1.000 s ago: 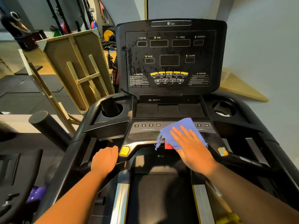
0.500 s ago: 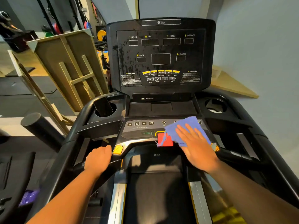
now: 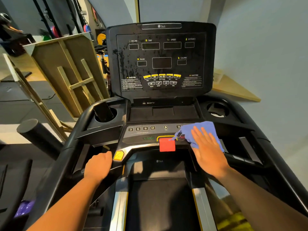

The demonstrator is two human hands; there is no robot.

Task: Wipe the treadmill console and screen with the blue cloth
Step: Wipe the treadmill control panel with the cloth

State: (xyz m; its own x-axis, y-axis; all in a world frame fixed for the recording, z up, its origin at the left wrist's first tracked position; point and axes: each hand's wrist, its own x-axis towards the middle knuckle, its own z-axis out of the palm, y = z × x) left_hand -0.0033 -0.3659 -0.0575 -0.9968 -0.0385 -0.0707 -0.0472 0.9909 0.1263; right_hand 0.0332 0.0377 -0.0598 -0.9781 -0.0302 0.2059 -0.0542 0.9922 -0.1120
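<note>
Head view, looking down over a treadmill console (image 3: 145, 135) at centre frame. Right hand (image 3: 208, 150) laid flat, palm down, fingers (image 3: 199, 135) straight and slightly spread, pressing the blue cloth (image 3: 200, 129) onto the right end of the lower button panel — right of centre in the frame. Cloth bunched and creased, spilling out past the fingertips toward the top and to the left, covering the right-hand row of number keys except one key at its left edge. Ragged left corner of the cloth just beside the red stop button (image 3: 167, 145), seemingly touching its upper right corner. Left hand (image 3: 98, 165) at lower left of centre, curled over the black handlebar (image 3: 70, 147), fingers wrapped out of sight under the bar, thumb side close to the yellow tab (image 3: 118, 155). Nothing in that hand but the bar. Upright screen (image 3: 161, 62) in the upper middle of the frame, dark and unlit, spattered with droplets and streaks down its left portion — well apart from the cloth. Left cup holder (image 3: 106, 114) with a dark, tilted object inside; right cup holder (image 3: 217, 109) at right of the console. Wooden frame (image 3: 66, 72) leaning at upper left of the frame.
</note>
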